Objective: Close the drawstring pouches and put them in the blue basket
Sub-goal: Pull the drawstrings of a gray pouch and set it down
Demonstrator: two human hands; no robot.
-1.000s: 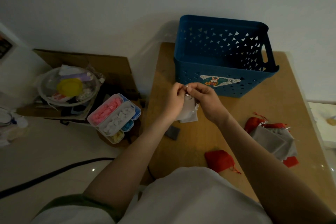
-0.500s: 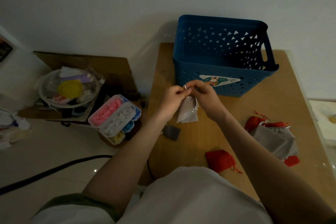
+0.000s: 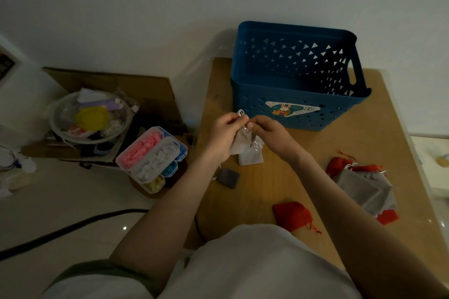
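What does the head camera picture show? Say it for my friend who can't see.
A person's left hand and right hand pinch the drawstrings of a grey pouch over a wooden table, just in front of a blue basket. More red and grey pouches lie loose on the table to the right.

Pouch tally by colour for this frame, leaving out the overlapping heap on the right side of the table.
light grey pouch, gripped by left hand and right hand: 1
dark grey pouch: 1
red pouch, lying alone: 1
Total: 3
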